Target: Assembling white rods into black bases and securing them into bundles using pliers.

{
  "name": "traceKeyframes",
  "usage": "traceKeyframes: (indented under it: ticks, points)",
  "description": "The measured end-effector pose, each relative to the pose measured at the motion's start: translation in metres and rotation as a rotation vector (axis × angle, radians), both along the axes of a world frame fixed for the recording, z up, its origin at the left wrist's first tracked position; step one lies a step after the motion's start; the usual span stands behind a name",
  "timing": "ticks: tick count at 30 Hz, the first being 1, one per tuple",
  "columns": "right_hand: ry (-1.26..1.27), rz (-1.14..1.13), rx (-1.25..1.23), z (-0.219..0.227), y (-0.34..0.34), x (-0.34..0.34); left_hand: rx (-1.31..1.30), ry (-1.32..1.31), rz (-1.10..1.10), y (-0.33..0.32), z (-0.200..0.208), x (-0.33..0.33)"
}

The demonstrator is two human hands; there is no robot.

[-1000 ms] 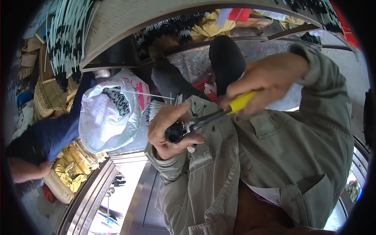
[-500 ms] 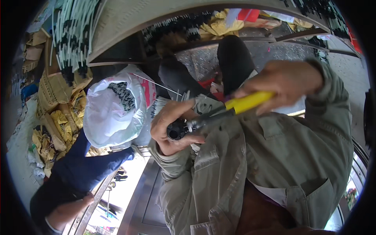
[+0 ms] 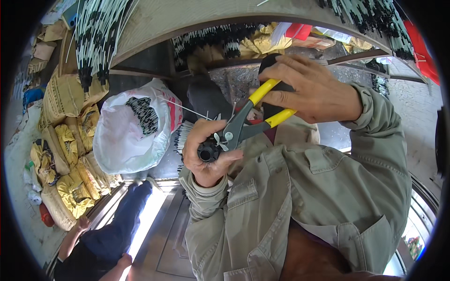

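Note:
My left hand (image 3: 202, 154) is closed around a black ribbed round part with a hollow end (image 3: 207, 152), with thin pale rods sticking up behind it. A small white piece (image 3: 221, 142) shows beside the black part, close to the jaws of the cutters. Farther up and to the right, my right hand (image 3: 307, 89) grips the cutters (image 3: 243, 126), which have dark grey metal and yellow handles. Those handles stand apart, and the jaw end reaches my left hand. Whether the blades touch anything is hard to see.
Left of my hands stands a white plastic bag (image 3: 124, 150) with black-and-white pieces inside. A table (image 3: 187, 14) at the top carries bundles of pale rods with black ends (image 3: 96, 47). Yellow packages (image 3: 75, 187) are stacked at the left. Another person (image 3: 105, 243) is at the lower left.
The cutters' handles have come apart, and my right hand has moved up and left. The small white piece now shows clearly. The other person has shifted downward at the lower left.

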State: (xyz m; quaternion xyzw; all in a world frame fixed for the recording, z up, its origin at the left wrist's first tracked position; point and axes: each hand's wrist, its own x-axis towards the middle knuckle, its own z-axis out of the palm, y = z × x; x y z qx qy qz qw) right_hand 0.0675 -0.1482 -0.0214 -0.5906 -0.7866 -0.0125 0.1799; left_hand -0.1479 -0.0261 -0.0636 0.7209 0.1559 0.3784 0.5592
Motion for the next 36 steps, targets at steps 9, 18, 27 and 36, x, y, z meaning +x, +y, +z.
traceKeyframes:
  ticks: [9,18,27,36]
  points:
    - [0.051,0.039,-0.075,-0.021,0.009,0.003,0.075,0.025,0.105,-0.002,0.002,0.003]
    - [0.743,-0.021,-0.072,-0.065,0.034,-0.027,-0.090,-0.063,0.088,0.001,0.000,0.003]
    - [1.757,-0.132,-0.362,-0.096,0.036,-0.093,-0.300,-0.722,0.253,-0.009,-0.001,-0.018]
    - [1.796,-0.043,-0.040,-0.131,0.002,-0.075,-0.080,0.370,0.455,0.064,-0.114,-0.101]
